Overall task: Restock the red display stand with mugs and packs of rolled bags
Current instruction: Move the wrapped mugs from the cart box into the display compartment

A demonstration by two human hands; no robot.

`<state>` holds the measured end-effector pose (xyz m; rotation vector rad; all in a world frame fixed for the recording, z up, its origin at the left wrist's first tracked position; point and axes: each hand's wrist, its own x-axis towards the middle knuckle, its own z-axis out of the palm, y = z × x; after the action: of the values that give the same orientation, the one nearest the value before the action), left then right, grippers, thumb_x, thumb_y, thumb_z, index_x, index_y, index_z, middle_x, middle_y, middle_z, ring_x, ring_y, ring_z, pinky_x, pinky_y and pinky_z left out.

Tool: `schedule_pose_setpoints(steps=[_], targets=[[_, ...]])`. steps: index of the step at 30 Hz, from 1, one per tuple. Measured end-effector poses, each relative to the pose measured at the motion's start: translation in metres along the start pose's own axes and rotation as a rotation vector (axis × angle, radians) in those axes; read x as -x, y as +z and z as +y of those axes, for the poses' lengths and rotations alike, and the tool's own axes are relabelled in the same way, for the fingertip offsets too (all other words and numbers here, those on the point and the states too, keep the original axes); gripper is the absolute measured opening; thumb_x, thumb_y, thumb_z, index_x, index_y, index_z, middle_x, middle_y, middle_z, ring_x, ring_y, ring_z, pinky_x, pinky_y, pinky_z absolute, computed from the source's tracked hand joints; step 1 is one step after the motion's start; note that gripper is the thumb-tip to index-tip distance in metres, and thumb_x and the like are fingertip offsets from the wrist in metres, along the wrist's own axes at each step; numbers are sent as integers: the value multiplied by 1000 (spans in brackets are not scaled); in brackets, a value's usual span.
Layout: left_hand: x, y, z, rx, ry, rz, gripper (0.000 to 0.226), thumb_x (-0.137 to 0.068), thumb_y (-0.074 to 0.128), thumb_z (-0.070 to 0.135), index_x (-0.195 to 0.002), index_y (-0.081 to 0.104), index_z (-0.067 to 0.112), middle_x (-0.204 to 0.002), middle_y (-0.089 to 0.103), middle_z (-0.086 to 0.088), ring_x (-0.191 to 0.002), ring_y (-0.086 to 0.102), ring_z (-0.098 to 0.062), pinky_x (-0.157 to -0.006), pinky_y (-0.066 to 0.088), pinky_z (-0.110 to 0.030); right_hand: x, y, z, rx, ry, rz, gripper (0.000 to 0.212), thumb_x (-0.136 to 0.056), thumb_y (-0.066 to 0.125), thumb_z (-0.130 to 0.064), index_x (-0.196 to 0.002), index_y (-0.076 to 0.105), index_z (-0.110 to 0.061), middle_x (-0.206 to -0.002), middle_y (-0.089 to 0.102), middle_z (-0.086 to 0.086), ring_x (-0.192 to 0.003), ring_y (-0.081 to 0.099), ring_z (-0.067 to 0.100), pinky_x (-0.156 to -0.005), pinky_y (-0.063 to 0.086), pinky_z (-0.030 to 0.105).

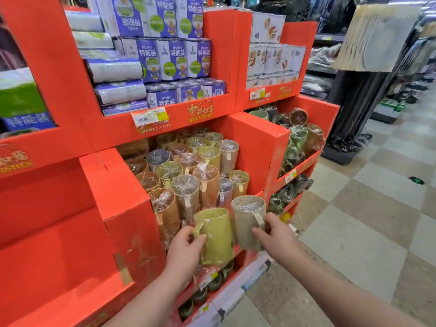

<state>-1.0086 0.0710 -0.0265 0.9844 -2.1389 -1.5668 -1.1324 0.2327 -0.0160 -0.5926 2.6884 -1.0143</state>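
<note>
A red display stand (252,147) fills the left and middle of the head view. Its middle shelf holds several plastic-wrapped mugs (188,175) in beige, green, brown and grey, standing upright in rows. My left hand (186,249) grips a yellow-green mug (215,234) by its handle side at the shelf's front edge. My right hand (274,234) holds a grey-beige mug (247,218) by its handle, just to the right of the green one. Packs of rolled bags (169,60) in purple and white fill the upper shelf.
A second red bay on the right holds white boxes (271,57) above and more wrapped mugs (299,138) below. Dark green mugs (200,293) sit on the lowest shelf. Clothing racks (377,67) stand across a checkered tile aisle (365,220) to the right.
</note>
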Motion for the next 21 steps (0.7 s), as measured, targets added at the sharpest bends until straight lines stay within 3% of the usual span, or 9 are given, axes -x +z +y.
schedule_pose_setpoints(steps=[3,6,10,12,17,21], targets=[[-6,-1,-2,19,-19,40,13,-93,58,12,-79,56,13,-74,58,2,-60,50,-6,-44,36,-7,-25,4,-4,-3,-26,-5,30,-92,58,-27,-72,35,-25,-68,47,-4,-61,44,10,-52,32,26],[-17,0,-2,7,-41,89,11,-91,59,14,-81,57,16,-78,61,2,-62,52,-6,-45,35,-8,-54,4,-7,-2,-62,-11,27,-92,57,-27,-75,38,-22,-68,49,-3,-61,47,13,-52,32,28],[-29,8,-2,7,-59,160,11,-89,61,12,-79,58,14,-72,58,3,-63,51,-7,-48,36,-7,-102,5,-8,-13,-113,-31,17,-91,58,-25,-91,49,-11,-81,59,4,-75,56,25,-68,44,37],[-32,15,-1,-3,-85,185,11,-89,63,14,-79,58,13,-70,58,2,-63,50,-11,-49,35,-10,-126,6,-6,-12,-134,-48,19,-91,58,-25,-91,49,-9,-80,59,4,-76,56,26,-69,44,37],[-42,30,9,-4,-140,244,8,-89,63,15,-81,60,16,-70,59,5,-62,53,-8,-48,36,-10,-184,12,-3,-20,-161,-95,19,-90,60,-26,-85,47,-12,-76,56,0,-78,55,27,-66,41,34],[-47,46,21,17,-191,312,15,-89,62,16,-76,56,20,-67,59,6,-60,52,-6,-54,39,-16,-220,20,-1,-30,-203,-153,34,-90,61,-25,-70,34,-20,-68,47,-3,-72,49,26,-61,31,31]])
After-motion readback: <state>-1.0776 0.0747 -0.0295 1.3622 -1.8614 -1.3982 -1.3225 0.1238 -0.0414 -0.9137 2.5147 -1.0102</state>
